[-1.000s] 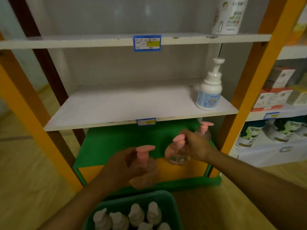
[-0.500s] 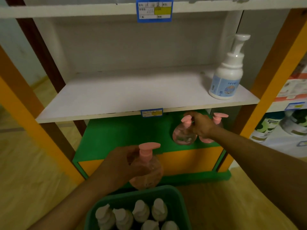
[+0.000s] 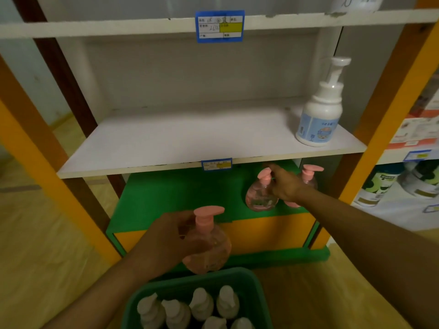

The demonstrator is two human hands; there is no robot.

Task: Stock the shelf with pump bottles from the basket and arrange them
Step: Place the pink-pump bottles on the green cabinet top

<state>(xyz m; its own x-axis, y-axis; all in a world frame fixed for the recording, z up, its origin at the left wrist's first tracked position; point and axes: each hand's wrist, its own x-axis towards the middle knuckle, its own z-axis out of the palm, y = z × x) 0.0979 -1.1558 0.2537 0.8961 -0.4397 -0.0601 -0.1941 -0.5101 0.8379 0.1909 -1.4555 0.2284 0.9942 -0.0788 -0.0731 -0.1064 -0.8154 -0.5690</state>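
Observation:
My left hand (image 3: 166,241) grips a round pink pump bottle (image 3: 210,245), held in the air just above the green basket (image 3: 254,290). Several white pump bottles (image 3: 202,305) stand in that basket. My right hand (image 3: 283,184) reaches under the white shelf (image 3: 178,138) and holds the neck of a second pink pump bottle (image 3: 259,195), which rests on the green bottom shelf (image 3: 171,198). A third pink pump bottle (image 3: 308,176) stands just behind my right hand at the shelf's right end. A white pump bottle with a blue label (image 3: 320,110) stands at the right of the white shelf.
Orange uprights (image 3: 389,96) frame the shelving on both sides. Blue price tags (image 3: 219,26) hang on the shelf edges. The neighbouring unit at the right holds boxes (image 3: 418,129) and tubs (image 3: 380,186). Wooden floor (image 3: 35,233) lies to the left.
My right hand has carried its pink bottle from in front of the unit back onto the green bottom shelf beside the third bottle. My left hand has kept its bottle above the basket.

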